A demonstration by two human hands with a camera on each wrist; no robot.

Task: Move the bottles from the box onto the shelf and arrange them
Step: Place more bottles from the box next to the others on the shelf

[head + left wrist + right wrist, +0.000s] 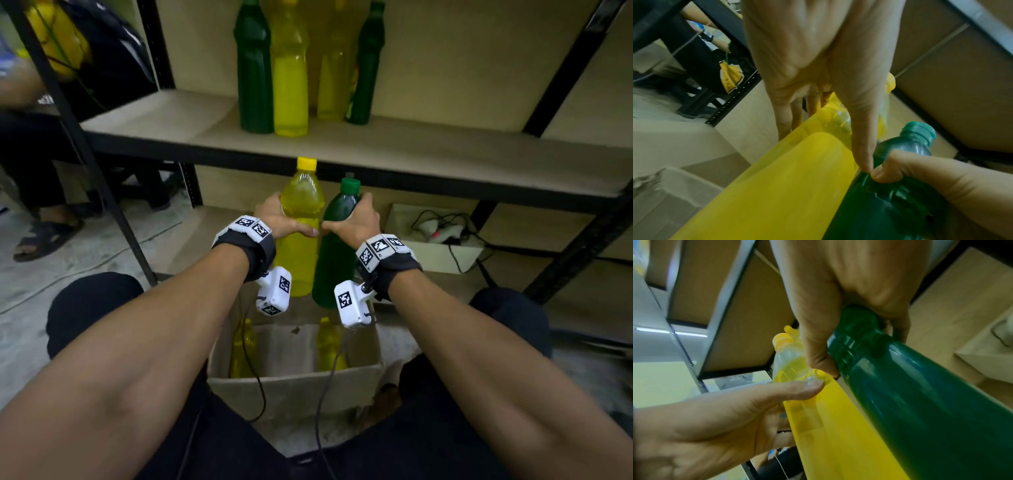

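My left hand (282, 219) grips a tall yellow bottle (301, 212) around its upper body, held upright above the cardboard box (294, 387). My right hand (356, 219) grips a green bottle (337, 250) just below its neck, right beside the yellow one. Both thumbs nearly touch between the bottles. In the left wrist view the yellow bottle (787, 186) and green bottle (890, 194) lie side by side. Two yellow bottles (243, 346) stand inside the box. On the shelf (411, 147) stand two green and two yellow bottles (289, 68).
A black metal shelf post (78, 137) stands at left, with a seated person's sandalled foot (44, 236) beyond it. A small white box with cables (442, 236) sits on the lower shelf at right. My knees flank the cardboard box.
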